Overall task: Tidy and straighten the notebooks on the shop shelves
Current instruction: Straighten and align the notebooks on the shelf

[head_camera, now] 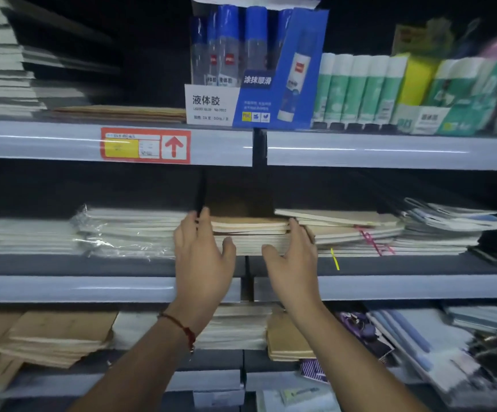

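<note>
A stack of brown-covered notebooks [250, 230] lies in the centre of the middle shelf [122, 288]. My left hand [202, 257] presses flat against the stack's left side, fingers straight, thumb against the front edge. My right hand [293, 257] presses against its right side in the same way, thumb pointing at the front. A red string bracelet is on my left wrist. Plastic-wrapped notebooks [122, 233] lie to the left of the stack. An uneven pile of notebooks [357, 230] lies to the right.
The top shelf holds a blue box of liquid glue bottles [256, 66], green glue sticks [360, 87] and paper stacks [0, 60] at left. The bottom shelf carries brown notebooks [60, 337] and slanted plastic-sleeved booklets [437, 349]. A red price tag [146, 145] marks the upper shelf edge.
</note>
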A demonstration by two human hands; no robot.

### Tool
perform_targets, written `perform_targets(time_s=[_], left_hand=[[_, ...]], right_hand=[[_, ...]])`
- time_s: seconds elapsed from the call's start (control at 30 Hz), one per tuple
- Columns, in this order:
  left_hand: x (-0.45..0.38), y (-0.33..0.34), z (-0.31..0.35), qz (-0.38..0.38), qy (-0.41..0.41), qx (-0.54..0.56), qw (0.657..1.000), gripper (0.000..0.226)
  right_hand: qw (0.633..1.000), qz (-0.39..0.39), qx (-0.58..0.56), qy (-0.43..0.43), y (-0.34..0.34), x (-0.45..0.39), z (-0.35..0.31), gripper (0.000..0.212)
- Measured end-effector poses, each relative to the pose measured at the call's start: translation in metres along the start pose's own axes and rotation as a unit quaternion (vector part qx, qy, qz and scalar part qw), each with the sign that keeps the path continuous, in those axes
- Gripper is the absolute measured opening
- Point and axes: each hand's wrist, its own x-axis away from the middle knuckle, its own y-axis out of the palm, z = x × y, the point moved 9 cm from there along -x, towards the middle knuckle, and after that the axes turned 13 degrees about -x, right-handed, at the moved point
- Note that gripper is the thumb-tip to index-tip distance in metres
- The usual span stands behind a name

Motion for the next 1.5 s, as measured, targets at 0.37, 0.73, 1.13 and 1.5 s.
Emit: perform_targets(time_s=[0.37,0.73,1.13,1.5], left_hand=[[-0.024,-0.009,-0.012,0.051,0.024,-0.053,0.997,0.023],[-0.048,-0.014,0.007,0.089,0.206,-0.281,0.933,0.015],[-0.007,-0.006,0.053,0.036,0.260,-0.117,0.958,0.057],[-0.011,0.044,0.120,-0.073,0.267,-0.031,0.960,0.094]], right_hand=[[0.985,-0.099,0.089,-0.114,0.005,0.007,-0.007,0.069],[0.894,-0.221,0.322,-0.219,0.036,0.005,0.008,0.082],[0.953,-0.164,0.191,-0.169,-0.013,0.019,-0.027,0.050],[0.946,0.084,0.300,-0.089,-0.162,-0.005,-0.030,0.036]])
